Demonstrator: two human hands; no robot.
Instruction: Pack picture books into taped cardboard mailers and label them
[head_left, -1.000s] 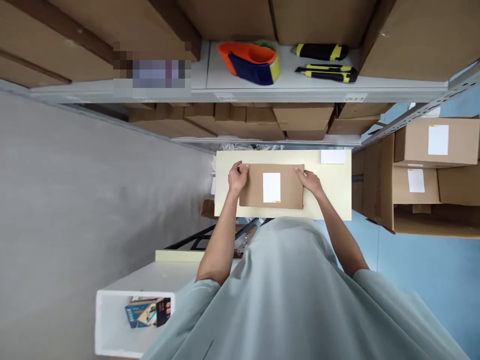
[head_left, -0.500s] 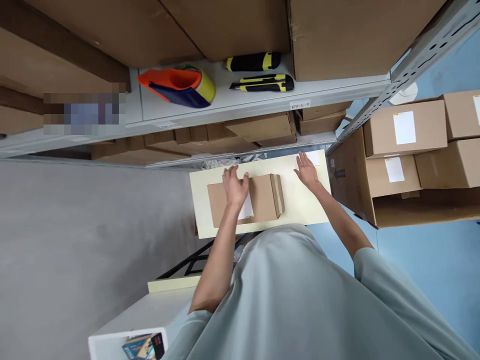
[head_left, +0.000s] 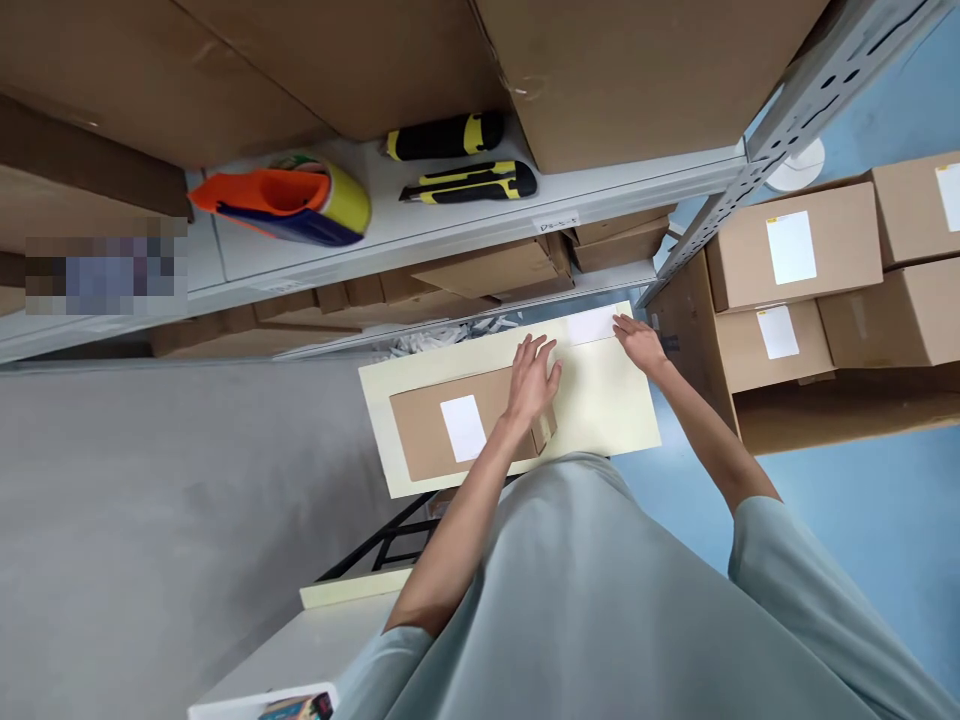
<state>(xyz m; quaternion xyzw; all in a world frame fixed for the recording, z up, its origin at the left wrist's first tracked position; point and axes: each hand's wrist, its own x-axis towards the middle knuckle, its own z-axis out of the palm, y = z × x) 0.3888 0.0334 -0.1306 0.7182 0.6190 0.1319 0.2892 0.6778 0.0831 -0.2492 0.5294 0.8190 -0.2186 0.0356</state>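
A closed cardboard box [head_left: 420,425] with a white label [head_left: 463,428] on top lies on the left part of a cream-coloured tabletop [head_left: 600,400]. My left hand [head_left: 532,380] is open, fingers spread, above the box's right end; whether it touches the box I cannot tell. Near the table's far right corner lies a white paper label [head_left: 591,326]. The fingers of my right hand [head_left: 639,343] are drawn together at this label's right edge, gripping it.
Across the front runs a shelf [head_left: 450,225] with two utility knives [head_left: 469,185], a tape dispenser [head_left: 281,203] and large cartons [head_left: 645,80]. At right, a big open carton [head_left: 720,350] holds several labelled boxes [head_left: 817,250]. A metal shelf post [head_left: 795,120] stands nearby.
My left hand has moved right, from the box's middle to its right end, uncovering the box label. My right hand has shifted from lying over the paper label to its right edge. The view has tilted.
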